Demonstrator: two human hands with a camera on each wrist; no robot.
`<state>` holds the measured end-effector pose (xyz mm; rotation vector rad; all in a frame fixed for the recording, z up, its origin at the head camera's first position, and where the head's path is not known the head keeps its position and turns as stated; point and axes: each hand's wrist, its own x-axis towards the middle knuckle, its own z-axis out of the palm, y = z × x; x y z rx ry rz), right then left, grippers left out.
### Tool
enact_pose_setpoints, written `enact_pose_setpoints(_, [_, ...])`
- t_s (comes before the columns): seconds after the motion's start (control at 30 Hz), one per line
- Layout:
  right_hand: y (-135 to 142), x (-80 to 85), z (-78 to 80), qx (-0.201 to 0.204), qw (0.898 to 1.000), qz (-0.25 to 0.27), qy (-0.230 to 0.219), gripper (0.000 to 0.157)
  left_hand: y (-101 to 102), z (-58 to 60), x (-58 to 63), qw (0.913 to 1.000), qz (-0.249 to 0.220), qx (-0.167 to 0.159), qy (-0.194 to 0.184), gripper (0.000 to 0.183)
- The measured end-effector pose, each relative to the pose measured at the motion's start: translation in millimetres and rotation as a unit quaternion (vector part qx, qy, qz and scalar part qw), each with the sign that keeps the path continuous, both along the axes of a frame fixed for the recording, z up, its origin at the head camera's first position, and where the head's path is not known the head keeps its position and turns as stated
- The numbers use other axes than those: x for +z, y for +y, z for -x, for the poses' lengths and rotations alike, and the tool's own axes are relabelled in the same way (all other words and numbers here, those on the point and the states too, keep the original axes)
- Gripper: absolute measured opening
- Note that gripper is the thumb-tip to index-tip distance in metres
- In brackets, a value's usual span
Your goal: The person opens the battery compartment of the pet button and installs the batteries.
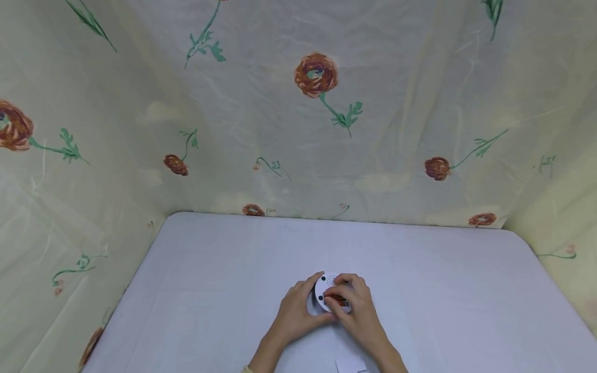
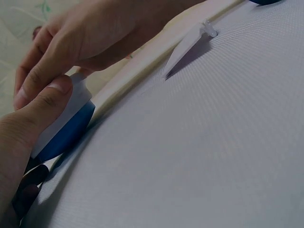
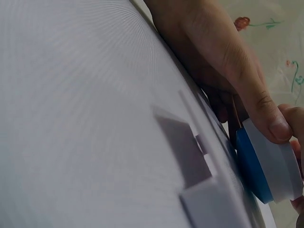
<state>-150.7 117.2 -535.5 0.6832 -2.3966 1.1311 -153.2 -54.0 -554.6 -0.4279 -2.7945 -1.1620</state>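
A round device [image 1: 328, 283] with a white perforated face, dark round spots and a blue lower shell [image 2: 71, 135] stands tilted on the table. My left hand [image 1: 297, 312] holds its left side, thumb along the near rim and fingers along the far one. Over the right part of the face curls my right hand [image 1: 359, 310]. Its thumb and index finger pinch at a copper-coloured battery [image 1: 342, 299] in an opening there, mostly covered by the fingers. Near my right wrist lies a small white cover [image 1: 351, 364] with little tabs, propped at an angle in the left wrist view.
A white cloth-covered table [image 1: 224, 269] spreads around the hands. Flower-printed fabric [image 1: 382, 103] hangs behind the table and along both sides. Part of a dark blue object [image 2: 266, 1] shows at the top edge of the left wrist view.
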Motion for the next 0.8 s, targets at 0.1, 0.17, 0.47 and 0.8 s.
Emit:
enact_pose_setpoints(0.1, [-0.2,-0.7,-0.5,-0.001,1.0,-0.001,-0.001,0.011,0.3,-0.5,0.5,1.0,0.001,0.0,-0.002,0.091])
enact_pose_setpoints(0.17, [-0.3,-1.6,-0.8,0.0,1.0,0.001,-0.001,0.011,0.5,-0.7,0.4,1.0,0.002,0.001,-0.003,0.091])
enact_pose_setpoints(0.47, [-0.5,-2.6,-2.8,-0.001,1.0,0.003,-0.001,0.01,1.0,-1.4,-1.1,1.0,0.002,0.001,-0.005,0.091])
enact_pose_setpoints(0.8, [-3.7,-0.6,-2.6,-0.006,0.999,0.024,-0.022,0.011,0.5,-0.8,1.0,1.0,0.0,0.0,0.003,0.091])
